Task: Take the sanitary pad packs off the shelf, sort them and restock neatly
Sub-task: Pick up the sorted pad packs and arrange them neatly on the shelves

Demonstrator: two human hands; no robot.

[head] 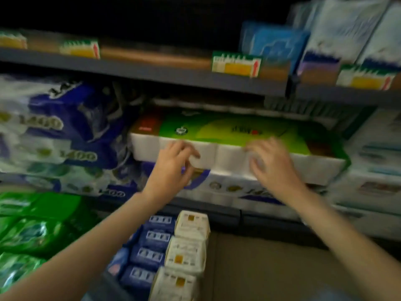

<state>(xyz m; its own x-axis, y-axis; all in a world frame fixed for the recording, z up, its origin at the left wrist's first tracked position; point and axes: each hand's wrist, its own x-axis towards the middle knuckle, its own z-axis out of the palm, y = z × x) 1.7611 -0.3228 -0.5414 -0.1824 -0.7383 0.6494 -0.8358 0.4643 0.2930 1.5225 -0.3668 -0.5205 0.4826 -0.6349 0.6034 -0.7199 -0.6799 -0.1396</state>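
A single head-worn camera is giving the only view, so no second view is sharing any of the scene. It is looking forward and slightly down, facing the shelf [152,70] straight on from close range, near enough that both forearms are reaching in from the bottom edge. The wide lens is bending the shelf edges toward the corners, and the whole frame is showing motion blur.
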